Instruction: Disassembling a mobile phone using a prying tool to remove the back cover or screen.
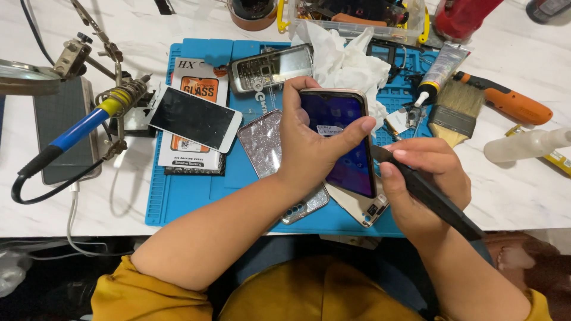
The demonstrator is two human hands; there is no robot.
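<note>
Dark-screened phone [342, 139] in left hand [309, 145], black pry tool [434, 199] in right hand [425, 178]

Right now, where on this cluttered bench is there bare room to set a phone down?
The blue silicone mat is bare along its front left, below the white phone. The white marble tabletop is bare at front right, below the clear spray bottle. The back edge is crowded.

left hand [309, 145] gripping smartphone [339, 139], right hand [425, 184] holding black tool [437, 202]
</note>
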